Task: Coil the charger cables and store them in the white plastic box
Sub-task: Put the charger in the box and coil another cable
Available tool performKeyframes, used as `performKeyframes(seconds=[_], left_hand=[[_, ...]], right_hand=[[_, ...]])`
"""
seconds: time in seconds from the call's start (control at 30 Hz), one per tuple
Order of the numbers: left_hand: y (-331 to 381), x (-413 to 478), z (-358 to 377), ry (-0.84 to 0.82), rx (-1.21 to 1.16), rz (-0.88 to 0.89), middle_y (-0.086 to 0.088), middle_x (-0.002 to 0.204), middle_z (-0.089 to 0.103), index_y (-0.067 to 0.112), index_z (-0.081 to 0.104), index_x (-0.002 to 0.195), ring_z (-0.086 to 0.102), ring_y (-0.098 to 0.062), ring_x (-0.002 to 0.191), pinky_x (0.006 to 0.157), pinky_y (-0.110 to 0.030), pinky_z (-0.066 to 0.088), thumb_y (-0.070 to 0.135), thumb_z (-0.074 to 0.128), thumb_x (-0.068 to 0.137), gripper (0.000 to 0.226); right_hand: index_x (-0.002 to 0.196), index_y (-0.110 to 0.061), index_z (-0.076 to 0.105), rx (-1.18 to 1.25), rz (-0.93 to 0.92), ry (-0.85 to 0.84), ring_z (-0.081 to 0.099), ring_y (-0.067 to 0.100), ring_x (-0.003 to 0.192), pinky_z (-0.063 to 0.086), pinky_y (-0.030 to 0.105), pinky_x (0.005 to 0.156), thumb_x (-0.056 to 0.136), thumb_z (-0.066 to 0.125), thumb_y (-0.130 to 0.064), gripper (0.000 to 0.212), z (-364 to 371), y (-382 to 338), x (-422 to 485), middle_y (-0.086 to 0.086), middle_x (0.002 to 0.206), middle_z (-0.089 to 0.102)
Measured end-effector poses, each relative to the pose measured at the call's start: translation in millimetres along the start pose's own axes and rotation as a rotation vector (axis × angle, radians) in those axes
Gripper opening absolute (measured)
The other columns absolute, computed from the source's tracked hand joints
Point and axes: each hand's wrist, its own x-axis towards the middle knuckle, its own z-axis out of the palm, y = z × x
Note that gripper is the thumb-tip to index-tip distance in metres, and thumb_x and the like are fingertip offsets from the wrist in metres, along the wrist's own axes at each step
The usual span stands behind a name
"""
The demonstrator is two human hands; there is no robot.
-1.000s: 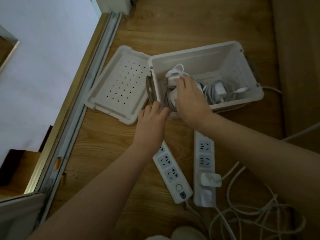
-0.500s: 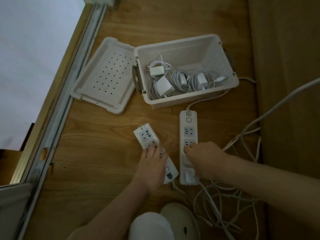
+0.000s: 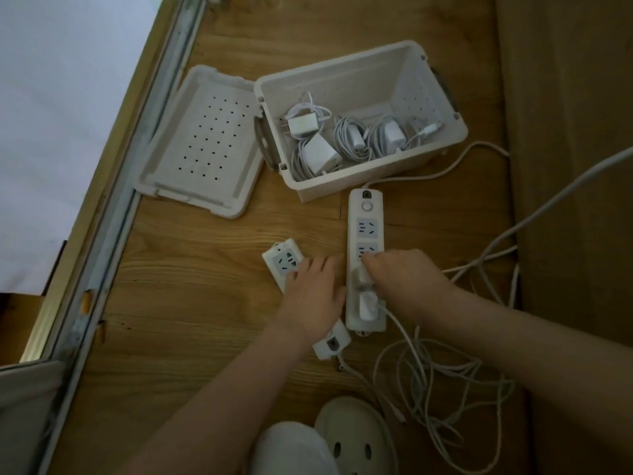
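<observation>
Box (image 3: 342,181) mouth open — lid (image 3: 205,138) aside, loose cables (image 3: 442,368) tangled right

Single head view; looks steeply down; floor (image 3: 191,303) near.

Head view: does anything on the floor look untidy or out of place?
Yes. A loose white cable lies tangled on the floor beside the long power strip, unlike the coiled chargers in the white plastic box. The lid lies off, beside it.

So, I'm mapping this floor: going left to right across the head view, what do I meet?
Far row: door track, perforated lid, white plastic box. Near row: short power strip, long power strip, tangled cables.
</observation>
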Motion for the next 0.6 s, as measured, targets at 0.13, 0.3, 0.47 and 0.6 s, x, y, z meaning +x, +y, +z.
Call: performKeyframes(seconds=[0.13, 0.3, 0.47, 0.6], left_hand=[[10, 15, 6, -0.163, 0.034, 0.092, 0.005, 0.154, 0.021, 0.028, 0.019, 0.148, 0.018, -0.019, 0.139, 0.11, -0.042, 0.02, 0.036, 0.055, 0.09, 0.068], [8, 22, 16, -0.25, 0.191, 0.119, 0.008, 0.159, -0.002, 0.026, 0.006, 0.151, 0.001, -0.021, 0.145, 0.116, -0.045, 0.007, 0.042, 0.065, 0.082, 0.092], [6, 19, 24, -0.19, 0.245, 0.116, 0.009, 0.159, -0.003, 0.027, 0.004, 0.152, 0.004, -0.023, 0.144, 0.115, -0.048, 0.004, 0.046, 0.063, 0.082, 0.094], [8, 16, 27, -0.148, 0.264, 0.083, 0.011, 0.159, -0.001, 0.027, 0.005, 0.151, 0.012, -0.024, 0.142, 0.115, -0.045, 0.008, 0.044, 0.066, 0.081, 0.095]], right_hand=[[0.126, -0.009, 0.042, -0.13, 0.002, -0.051, 0.06, 0.021, 0.102, 0.044, 0.029, 0.072, 0.092, 0.054, -0.015, 0.037, -4, -4, 0, 0.007, 0.119, 0.058], [0.134, -0.005, 0.039, -0.276, -0.114, -0.147, 0.057, 0.025, 0.112, 0.047, 0.033, 0.082, 0.093, 0.052, -0.013, 0.044, -10, -7, 13, 0.009, 0.127, 0.053], [0.133, -0.005, 0.042, -0.285, -0.189, -0.137, 0.061, 0.024, 0.107, 0.048, 0.032, 0.076, 0.091, 0.055, -0.01, 0.045, -3, 3, 18, 0.009, 0.121, 0.058], [0.131, -0.007, 0.041, -0.22, -0.177, -0.071, 0.063, 0.023, 0.102, 0.049, 0.031, 0.072, 0.092, 0.053, -0.012, 0.041, 5, 9, 14, 0.009, 0.119, 0.061]])
